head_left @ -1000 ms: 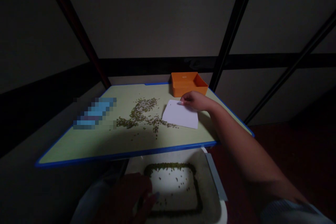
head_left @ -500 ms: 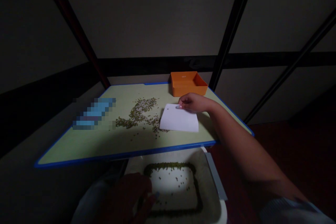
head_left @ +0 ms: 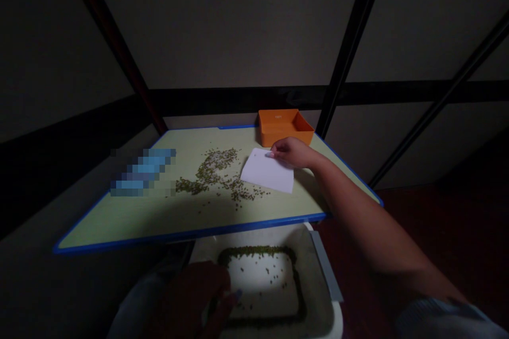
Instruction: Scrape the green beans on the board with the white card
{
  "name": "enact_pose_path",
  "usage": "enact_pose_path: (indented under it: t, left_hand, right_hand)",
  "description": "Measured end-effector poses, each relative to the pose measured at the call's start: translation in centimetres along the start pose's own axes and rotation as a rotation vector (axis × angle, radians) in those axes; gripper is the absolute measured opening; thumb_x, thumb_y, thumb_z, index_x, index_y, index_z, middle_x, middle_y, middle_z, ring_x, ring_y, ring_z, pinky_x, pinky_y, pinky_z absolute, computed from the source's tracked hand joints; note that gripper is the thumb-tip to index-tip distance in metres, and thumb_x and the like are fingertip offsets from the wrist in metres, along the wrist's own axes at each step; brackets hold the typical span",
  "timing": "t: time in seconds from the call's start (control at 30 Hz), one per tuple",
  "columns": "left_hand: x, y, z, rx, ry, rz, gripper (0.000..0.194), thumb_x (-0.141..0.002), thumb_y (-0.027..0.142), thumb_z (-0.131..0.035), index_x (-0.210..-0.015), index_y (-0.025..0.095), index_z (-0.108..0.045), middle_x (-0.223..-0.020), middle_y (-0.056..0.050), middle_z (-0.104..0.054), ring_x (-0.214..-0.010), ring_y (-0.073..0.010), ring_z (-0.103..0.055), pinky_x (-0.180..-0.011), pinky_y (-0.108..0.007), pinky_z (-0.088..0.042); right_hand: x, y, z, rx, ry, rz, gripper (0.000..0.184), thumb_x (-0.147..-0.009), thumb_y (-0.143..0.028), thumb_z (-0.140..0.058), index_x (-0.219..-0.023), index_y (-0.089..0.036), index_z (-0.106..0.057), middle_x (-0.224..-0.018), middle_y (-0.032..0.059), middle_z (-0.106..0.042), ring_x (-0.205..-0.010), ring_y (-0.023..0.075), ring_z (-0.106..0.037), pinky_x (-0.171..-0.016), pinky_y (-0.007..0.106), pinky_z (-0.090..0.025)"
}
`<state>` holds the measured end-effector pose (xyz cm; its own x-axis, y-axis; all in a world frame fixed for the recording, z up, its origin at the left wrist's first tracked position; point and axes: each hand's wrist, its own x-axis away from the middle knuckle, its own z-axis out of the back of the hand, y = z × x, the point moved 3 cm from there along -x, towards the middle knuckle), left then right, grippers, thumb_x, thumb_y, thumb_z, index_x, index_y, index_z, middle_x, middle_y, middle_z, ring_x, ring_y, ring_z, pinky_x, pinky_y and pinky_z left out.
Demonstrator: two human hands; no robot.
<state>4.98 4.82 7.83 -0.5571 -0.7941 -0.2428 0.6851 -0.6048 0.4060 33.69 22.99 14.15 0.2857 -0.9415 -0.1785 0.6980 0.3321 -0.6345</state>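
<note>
A: What is found at the left of the frame?

B: A blurred blue thing (head_left: 145, 169) is seen on the surface (head_left: 103, 228). At lower left, the left hand (head_left: 194, 296) is shadowed beside the white bin (head_left: 318, 296); whether anything is gripped cannot be made out.

A: And rightward?

B: Small grains (head_left: 207, 172) are scattered mid-frame, with more gathered inside the bin. Right of centre, a white card (head_left: 268, 172) is pinched by the right hand (head_left: 292, 152), near the orange box (head_left: 284, 137).

A: What could be spoiled?

B: Grains could be spilled past the bin if pushed off the front edge too far left, or missed if the bent card is tilted.
</note>
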Motion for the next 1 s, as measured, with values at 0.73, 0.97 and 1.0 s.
enact_pose_path:
  t: [0.73, 0.97, 1.0]
  left_hand:
    - [-0.7, 0.4, 0.2, -0.048, -0.03, 0.011, 0.026, -0.088, 0.04, -0.046, -0.071, 0.025, -0.059, -0.068, 0.003, -0.063, -0.064, -0.015, -0.061, -0.062, -0.023, -0.049]
    - [-0.5, 0.2, 0.1, -0.045, -0.016, 0.007, 0.028, -0.09, 0.042, -0.044, -0.072, 0.025, -0.058, -0.068, 0.002, -0.064, -0.063, -0.0154, -0.059, -0.06, -0.024, -0.048]
    - [-0.5, 0.2, 0.1, -0.043, -0.014, 0.005, 0.028, -0.09, 0.041, -0.044, -0.072, 0.025, -0.058, -0.068, 0.002, -0.064, -0.062, -0.0152, -0.059, -0.06, -0.023, -0.048]
  right_hand:
    - [-0.9, -0.3, -2.3, -0.201, 0.053, 0.014, 0.029, -0.081, -0.028, -0.059, -0.095, -0.007, -0.073, -0.08, 0.0077, -0.069, -0.067, 0.0117, -0.053, -0.059, 0.023, -0.038]
    - [-0.8, -0.5, -2.1, -0.293, 0.019, 0.064, 0.025, -0.079, -0.027, -0.062, -0.091, -0.01, -0.074, -0.082, 0.0064, -0.07, -0.071, 0.012, -0.056, -0.065, 0.025, -0.041]
    - [-0.7, -0.6, -2.1, -0.3, 0.008, 0.067, 0.024, -0.079, -0.027, -0.062, -0.091, -0.011, -0.074, -0.082, 0.006, -0.07, -0.071, 0.0121, -0.056, -0.065, 0.025, -0.042]
